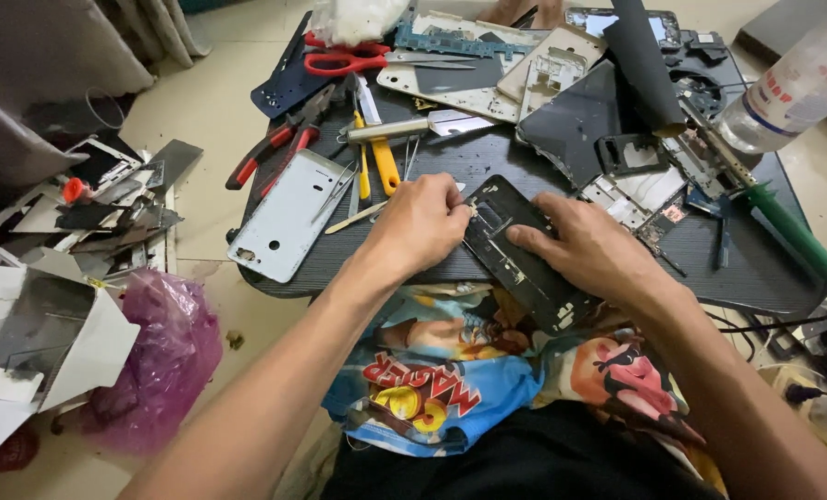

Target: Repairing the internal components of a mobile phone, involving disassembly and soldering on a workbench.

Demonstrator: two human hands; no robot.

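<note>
Where hands [506,231] press: flat black frame [525,259].

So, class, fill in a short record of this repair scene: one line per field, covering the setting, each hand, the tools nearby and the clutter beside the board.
Setting: dark work board strewn with phone parts
Left hand: fingertips on top edge of black phone frame
Right hand: pressed flat on the frame
Tools: red scissors, red-handled pliers, yellow-handled tool
Beside frame: silver back cover
Floor, left: pink plastic bag
</note>
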